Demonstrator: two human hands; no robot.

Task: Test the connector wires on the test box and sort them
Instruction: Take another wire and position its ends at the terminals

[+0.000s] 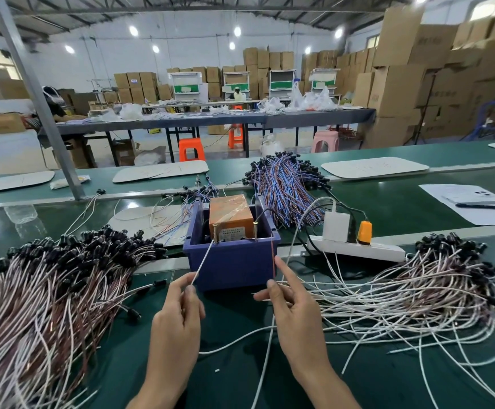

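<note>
An orange test box (230, 214) sits inside a blue plastic bin (232, 261), with two brass posts (215, 232) standing at the bin's front rim. My left hand (178, 317) pinches a white wire (203, 259) whose tip reaches the left post. My right hand (295, 311) pinches a thin red wire (273, 258) that runs up toward the bin's right front corner, below the right post. A big heap of brown and white connector wires (48, 278) lies at the left, and a looser heap of white connector wires (417, 290) at the right.
A white power strip (358, 249) with a white adapter and an orange plug lies right of the bin. Blue and brown wires (284, 184) are piled behind it. Papers and a pen (479, 206) lie far right. White mats (374, 167) sit on the green bench.
</note>
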